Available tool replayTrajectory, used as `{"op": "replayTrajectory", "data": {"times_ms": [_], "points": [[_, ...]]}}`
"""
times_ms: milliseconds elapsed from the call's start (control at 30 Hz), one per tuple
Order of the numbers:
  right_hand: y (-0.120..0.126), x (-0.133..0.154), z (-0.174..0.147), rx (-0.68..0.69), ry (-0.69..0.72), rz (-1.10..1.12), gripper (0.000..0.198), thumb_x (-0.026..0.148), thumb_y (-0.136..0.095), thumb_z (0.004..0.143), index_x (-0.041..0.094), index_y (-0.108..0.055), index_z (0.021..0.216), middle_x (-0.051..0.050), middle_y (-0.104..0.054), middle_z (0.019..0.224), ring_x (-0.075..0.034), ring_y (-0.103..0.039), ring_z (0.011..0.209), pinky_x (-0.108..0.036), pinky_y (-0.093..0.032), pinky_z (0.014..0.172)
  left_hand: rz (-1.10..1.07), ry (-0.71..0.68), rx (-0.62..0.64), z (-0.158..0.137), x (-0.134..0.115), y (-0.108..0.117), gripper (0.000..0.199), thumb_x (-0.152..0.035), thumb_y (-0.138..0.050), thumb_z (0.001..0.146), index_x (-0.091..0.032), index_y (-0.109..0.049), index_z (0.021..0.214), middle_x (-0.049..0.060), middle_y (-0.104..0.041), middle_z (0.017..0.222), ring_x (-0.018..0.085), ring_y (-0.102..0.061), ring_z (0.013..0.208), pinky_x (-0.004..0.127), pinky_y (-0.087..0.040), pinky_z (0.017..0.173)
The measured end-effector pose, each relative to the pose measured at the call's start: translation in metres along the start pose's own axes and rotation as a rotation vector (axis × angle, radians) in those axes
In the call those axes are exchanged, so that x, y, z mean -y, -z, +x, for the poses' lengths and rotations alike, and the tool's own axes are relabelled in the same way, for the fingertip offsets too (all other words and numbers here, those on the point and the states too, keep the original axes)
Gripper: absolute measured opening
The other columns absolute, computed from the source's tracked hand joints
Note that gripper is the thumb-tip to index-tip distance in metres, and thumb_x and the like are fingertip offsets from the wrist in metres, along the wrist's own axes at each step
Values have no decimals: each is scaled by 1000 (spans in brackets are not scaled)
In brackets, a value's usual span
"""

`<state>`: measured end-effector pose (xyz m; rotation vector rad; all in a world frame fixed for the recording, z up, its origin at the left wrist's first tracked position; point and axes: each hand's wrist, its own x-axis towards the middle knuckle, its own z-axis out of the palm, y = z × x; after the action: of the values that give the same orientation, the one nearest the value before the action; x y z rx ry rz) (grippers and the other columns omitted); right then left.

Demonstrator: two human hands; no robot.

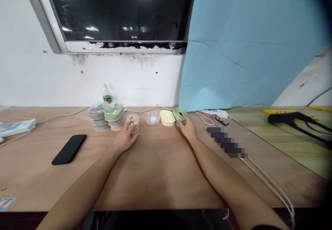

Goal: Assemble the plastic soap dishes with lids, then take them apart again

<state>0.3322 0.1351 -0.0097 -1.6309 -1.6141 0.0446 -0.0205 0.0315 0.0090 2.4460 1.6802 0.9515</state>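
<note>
A broad brown wooden bench [155, 174] is backed by a white wall, and at its rear left two neighbouring stacks are built: a grey-lidded stack of rounded plastic containers [99, 116] and a green-topped stack of similar containers [114, 115]. The right hand [188, 129] is placed at a green-lidded rounded plastic container [181, 111] at the rear centre-right; its grip is partly curled at the near edge, and whether the container is held firmly cannot be told. The left hand [126, 140] is rested with its grip loosely spread over a pale peach, see-through container [133, 117], around which nothing is seen closed. Between the hands are set a yellow square-rounded container [167, 118] and a clear container [152, 118].
</note>
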Motion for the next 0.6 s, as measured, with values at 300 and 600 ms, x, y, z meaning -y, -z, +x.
{"op": "replayTrajectory", "data": {"times_ms": [300,600], "points": [[-12,29,-19,274,285,-7,37,30,-51,84,18,-61,117,-1,-66,67,-18,-59,65,-27,-41,66,-59,-108,165,-2,-6,-5,42,-44,-48,89,-23,-55,124,10,-46,136,15,-63,77,36,-51,84],[-4,41,-25,2,161,91,28,46,-59,78,19,-60,86,1,-59,59,-16,-55,58,-26,-37,60,-93,-86,170,-1,-5,-5,46,-45,-47,88,-22,-51,128,10,-49,133,15,-61,75,35,-51,80]]}}
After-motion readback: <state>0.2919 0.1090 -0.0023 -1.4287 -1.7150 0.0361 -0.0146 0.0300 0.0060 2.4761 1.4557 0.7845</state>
